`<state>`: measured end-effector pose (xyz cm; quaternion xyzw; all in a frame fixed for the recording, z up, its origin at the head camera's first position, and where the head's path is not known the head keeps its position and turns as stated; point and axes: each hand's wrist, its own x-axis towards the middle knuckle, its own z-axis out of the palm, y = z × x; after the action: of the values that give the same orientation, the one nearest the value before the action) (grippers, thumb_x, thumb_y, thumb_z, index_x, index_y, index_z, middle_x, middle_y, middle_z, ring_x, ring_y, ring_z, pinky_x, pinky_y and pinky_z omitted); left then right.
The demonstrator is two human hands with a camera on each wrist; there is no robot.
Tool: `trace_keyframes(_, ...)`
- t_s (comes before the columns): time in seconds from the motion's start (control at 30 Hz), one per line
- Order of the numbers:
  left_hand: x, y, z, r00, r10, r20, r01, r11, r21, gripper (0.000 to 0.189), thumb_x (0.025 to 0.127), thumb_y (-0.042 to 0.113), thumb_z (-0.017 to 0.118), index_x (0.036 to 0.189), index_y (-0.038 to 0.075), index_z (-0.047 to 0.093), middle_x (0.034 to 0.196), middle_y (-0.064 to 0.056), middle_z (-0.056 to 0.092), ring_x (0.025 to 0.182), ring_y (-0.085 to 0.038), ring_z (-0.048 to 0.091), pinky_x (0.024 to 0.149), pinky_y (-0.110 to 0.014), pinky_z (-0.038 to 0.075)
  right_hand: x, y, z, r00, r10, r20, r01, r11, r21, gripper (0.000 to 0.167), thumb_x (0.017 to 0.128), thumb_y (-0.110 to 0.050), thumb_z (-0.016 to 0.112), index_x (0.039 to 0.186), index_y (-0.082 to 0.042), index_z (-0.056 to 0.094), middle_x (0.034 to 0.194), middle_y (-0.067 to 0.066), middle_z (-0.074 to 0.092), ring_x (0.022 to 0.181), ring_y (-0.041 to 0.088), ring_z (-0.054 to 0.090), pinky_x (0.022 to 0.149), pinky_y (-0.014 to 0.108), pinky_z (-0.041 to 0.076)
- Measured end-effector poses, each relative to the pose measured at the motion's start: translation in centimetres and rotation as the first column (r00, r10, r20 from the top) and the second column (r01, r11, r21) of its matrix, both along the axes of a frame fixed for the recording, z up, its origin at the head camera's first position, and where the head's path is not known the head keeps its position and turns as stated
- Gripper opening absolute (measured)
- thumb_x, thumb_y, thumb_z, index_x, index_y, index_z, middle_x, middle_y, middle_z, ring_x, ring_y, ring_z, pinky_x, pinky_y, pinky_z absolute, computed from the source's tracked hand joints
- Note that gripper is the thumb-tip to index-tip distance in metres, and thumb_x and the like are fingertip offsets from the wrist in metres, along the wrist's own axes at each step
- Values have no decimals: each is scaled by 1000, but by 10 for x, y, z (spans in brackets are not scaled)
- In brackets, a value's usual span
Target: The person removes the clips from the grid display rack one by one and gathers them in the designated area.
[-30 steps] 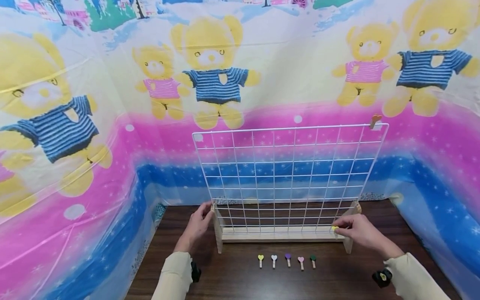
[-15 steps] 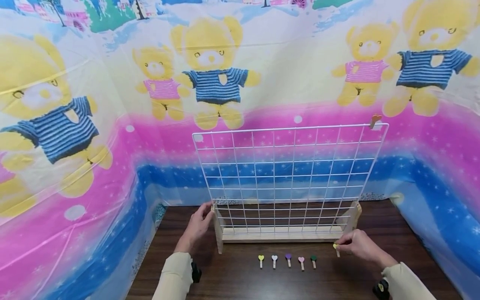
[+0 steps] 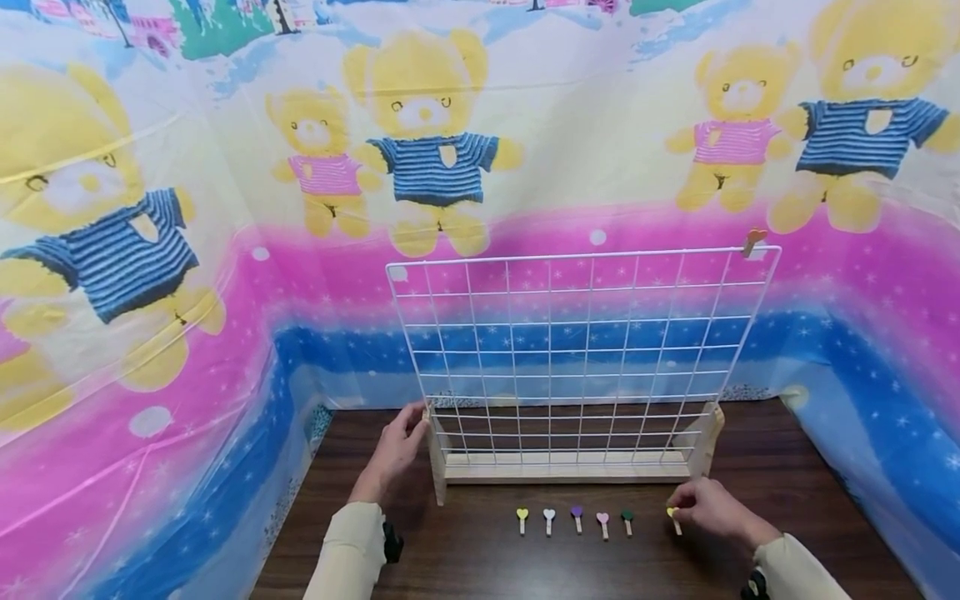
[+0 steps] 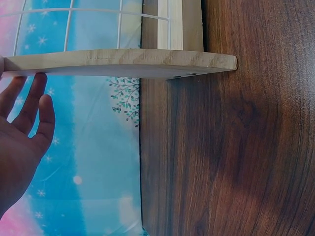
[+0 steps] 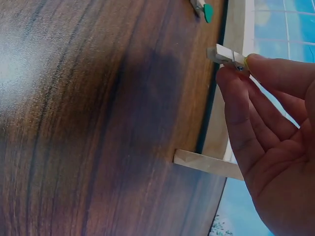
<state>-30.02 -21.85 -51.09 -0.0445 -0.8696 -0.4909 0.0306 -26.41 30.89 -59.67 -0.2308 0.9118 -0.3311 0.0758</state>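
My right hand (image 3: 714, 510) pinches a small wooden clothespin (image 5: 227, 54) with a yellow heart, low over the table in front of the stand's right leg. In the right wrist view it is between thumb and fingertip, and its yellow heart is mostly hidden by the thumb. At the left, my left hand (image 3: 393, 448) holds the upper end of the wooden side leg (image 4: 123, 61) of the stand. Its fingers touch the leg's outer face, with one fingertip at the other edge. The white wire grid (image 3: 550, 333) stands upright in this wooden stand.
On the dark wood table (image 3: 480, 567), a row of heart clothespins lies before the stand: yellow (image 3: 522, 518), white (image 3: 549, 520), purple (image 3: 577, 517), pink (image 3: 603, 523) and green (image 3: 627, 521). An orange-heart clothespin (image 3: 752, 242) is clipped at the grid's top right. A bear-print cloth (image 3: 592, 150) hangs behind.
My right hand has moved down and toward me with the yellow-heart clothespin, away from the grid's lower right part. The left hand has stayed on the stand's leg.
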Motion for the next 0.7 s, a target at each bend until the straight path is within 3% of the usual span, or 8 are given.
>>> trace_keyframes(0.17,1,0,1,1000,-2,-2,2,1000,3,39,101,23,48,139,15,45,129,-12,54,120,-28,49,94,-50,42,2,-3,-3,1000,-26,12,26,999,28,6,75,-5,71,81,-7,71,73,-7,63,63,1,49,55,24,43)
trace_keyframes(0.4,1,0,2,1000,-7,-13,7,1000,0,39,101,21,48,139,13,45,129,-13,55,118,-28,50,93,-50,42,3,-6,-11,996,-46,80,49,998,-32,7,74,0,70,77,-6,68,68,-5,60,55,4,51,50,25,45)
trace_keyframes(0.7,0,0,1,1000,-10,-13,10,1000,0,40,101,21,47,140,13,45,130,-12,54,119,-28,50,94,-49,42,1,-8,-26,993,-57,101,63,996,-56,10,75,4,65,76,-6,66,64,-4,57,51,7,53,46,26,46)
